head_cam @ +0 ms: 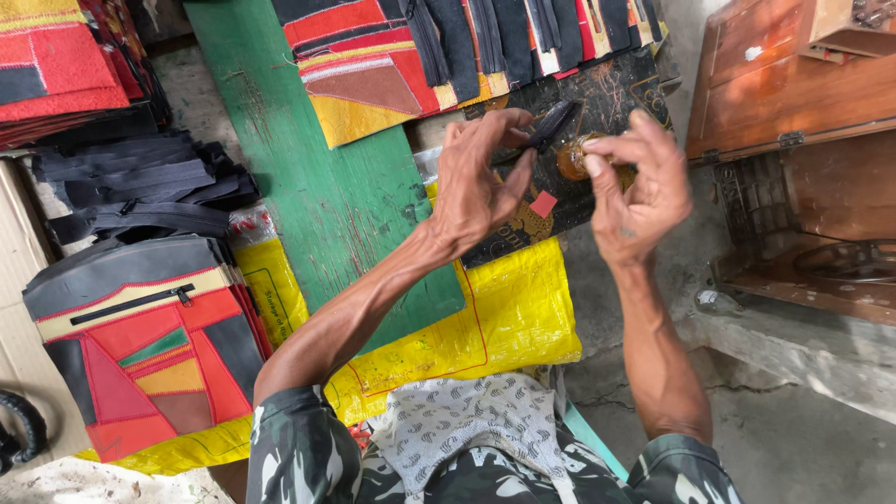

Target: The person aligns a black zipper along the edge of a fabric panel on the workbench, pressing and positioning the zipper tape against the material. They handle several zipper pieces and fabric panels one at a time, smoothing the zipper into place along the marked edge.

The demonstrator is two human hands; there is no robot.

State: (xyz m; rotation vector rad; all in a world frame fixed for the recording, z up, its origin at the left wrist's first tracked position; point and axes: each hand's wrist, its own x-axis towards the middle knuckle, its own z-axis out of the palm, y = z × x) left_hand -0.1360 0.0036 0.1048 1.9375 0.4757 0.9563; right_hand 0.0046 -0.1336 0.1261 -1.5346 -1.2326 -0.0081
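1. The left hand [476,187] is raised above the green painted wooden board [317,177], its fingers [504,126] pinched shut on a slim black strip [546,126], perhaps a zip or tool; which one cannot be told.
2. The right hand [639,191] is just right of the left, well right of the board; its fingers curl closed around a small round amber-brown object [571,157], mostly hidden by the thumb.
3. The strip's tip meets the amber object between both hands, above a dark patterned sheet [607,93] lying right of the board.
4. Left of the board stands a red, yellow and grey patchwork bag [149,345]; black zips [140,182] are piled above it. A yellow plastic sack [485,327] lies below the board's lower edge.
5. Risk, as I judge it: the amber object is small and held only by fingertips, so pressure from the strip could pop it loose, and it could roll toward the concrete floor [793,429] right of the board.
6. A slipping strip tip could also jab the right thumb.
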